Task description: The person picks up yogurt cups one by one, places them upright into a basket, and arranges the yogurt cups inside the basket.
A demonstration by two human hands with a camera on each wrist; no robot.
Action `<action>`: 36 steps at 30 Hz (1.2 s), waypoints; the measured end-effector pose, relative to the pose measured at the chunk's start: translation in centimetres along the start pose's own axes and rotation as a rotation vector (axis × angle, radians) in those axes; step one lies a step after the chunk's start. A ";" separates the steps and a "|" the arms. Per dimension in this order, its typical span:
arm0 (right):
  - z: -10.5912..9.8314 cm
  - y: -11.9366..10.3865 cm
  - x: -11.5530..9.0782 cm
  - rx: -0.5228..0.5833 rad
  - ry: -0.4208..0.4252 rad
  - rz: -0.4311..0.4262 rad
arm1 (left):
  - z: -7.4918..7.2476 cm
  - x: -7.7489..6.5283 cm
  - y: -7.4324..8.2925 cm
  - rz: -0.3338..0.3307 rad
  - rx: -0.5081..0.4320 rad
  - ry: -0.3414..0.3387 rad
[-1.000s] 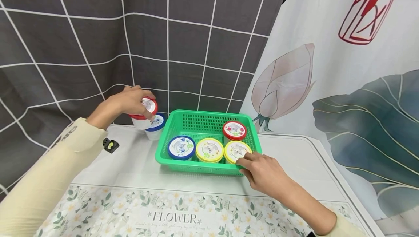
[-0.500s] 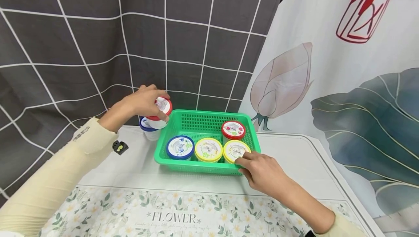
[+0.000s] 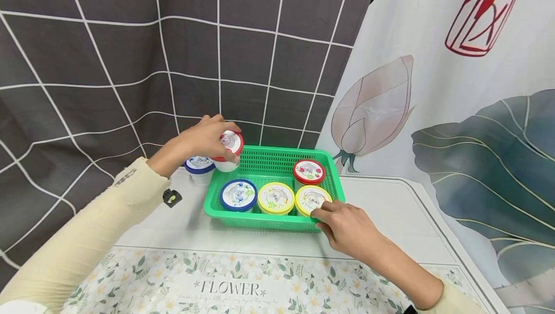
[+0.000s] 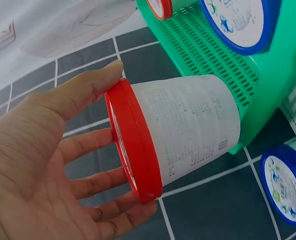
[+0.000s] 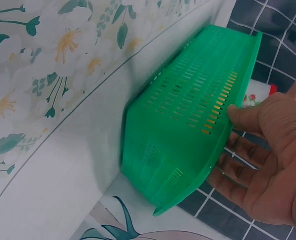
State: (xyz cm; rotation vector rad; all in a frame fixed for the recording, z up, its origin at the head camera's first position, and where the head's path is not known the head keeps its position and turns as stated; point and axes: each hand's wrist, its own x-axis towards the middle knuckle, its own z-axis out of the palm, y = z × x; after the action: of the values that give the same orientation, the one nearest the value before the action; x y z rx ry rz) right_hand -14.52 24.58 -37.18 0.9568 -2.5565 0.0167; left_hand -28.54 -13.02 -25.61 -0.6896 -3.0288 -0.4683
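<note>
My left hand (image 3: 204, 138) grips a white tub with a red lid (image 4: 188, 125) by its lid, thumb on one side and fingers on the other. The tub is held up at the back left corner of a green plastic basket (image 3: 264, 222). Inside the basket are a blue-lidded tub (image 3: 239, 195), two yellow-lidded tubs (image 3: 276, 198) and another red-lidded tub (image 3: 309, 172). My right hand (image 3: 353, 229) pinches the basket's rim at the front right, its thumb on the outer side in the right wrist view.
Just left of the basket stands another blue-lidded tub (image 3: 199, 164), partly behind the held tub. A floral mat (image 3: 234, 275) covers the table's front. Behind the basket hangs a dark grid-patterned curtain (image 3: 186, 49), and a printed white one (image 3: 390, 25) is on the right.
My left hand has carried the red-lidded tub rightward, from above the loose blue-lidded tub to the basket's back left corner. The right hand stays on the rim.
</note>
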 end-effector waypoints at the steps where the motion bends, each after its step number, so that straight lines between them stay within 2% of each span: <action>1: 0.0 0.0 0.0 0.000 0.000 0.000 | 0.1 0.2 0.1 0.002 0.000 -0.003; 12: 0.0 0.0 0.0 -0.001 -0.006 0.006 | 1.8 1.5 1.7 0.036 -0.001 -0.032; 22: 0.0 -0.1 -0.1 -0.009 -0.004 0.017 | 3.1 2.3 3.2 0.028 -0.005 -0.066; 30: 0.0 -0.1 -0.1 -0.008 0.004 0.009 | 4.3 3.3 4.1 0.037 0.014 -0.123; 36: 0.1 -0.1 -0.1 -0.007 0.003 0.012 | 5.1 3.8 4.6 0.016 0.019 -0.158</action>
State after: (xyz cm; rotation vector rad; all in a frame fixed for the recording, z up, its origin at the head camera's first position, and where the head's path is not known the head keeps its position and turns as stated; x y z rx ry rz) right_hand -14.43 24.56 -37.32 0.9388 -2.5574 0.0132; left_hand -29.64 -6.00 -28.95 -0.7860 -3.1661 -0.4022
